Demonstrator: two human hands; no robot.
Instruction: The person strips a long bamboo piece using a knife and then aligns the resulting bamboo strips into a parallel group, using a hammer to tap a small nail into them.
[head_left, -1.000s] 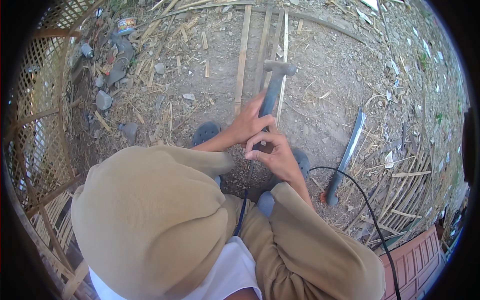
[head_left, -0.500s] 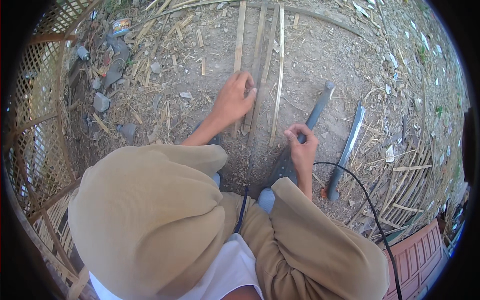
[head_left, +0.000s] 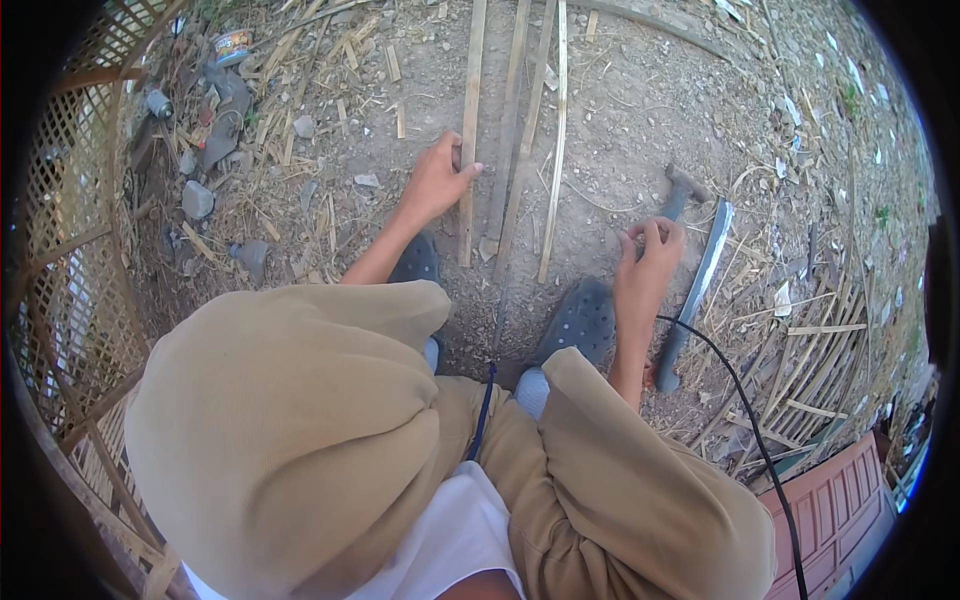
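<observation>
My left hand (head_left: 436,182) is closed at the edge of the leftmost long wooden strip (head_left: 474,90), its thumb lying across it. Just right of it, more narrow strips (head_left: 514,110) run away from me along the dirt. My right hand (head_left: 650,262) is closed around the handle of a hammer (head_left: 686,184). The hammer's head points away from me, and the lower handle is hidden by my fingers. Beside that hand lies a machete (head_left: 706,270) with a pale edge and dark handle.
Bent slats (head_left: 810,370) are piled at the right, near a reddish panel (head_left: 835,510). Lattice fencing (head_left: 75,190) stands at the left. Stones (head_left: 198,200), wood scraps and a small tub (head_left: 233,46) litter the ground. A black cable (head_left: 745,410) passes beside my right arm.
My left hand has shifted left, from over the strips to the leftmost one. My right hand has moved right and away from me with the hammer, whose head now shows turned sideways.
</observation>
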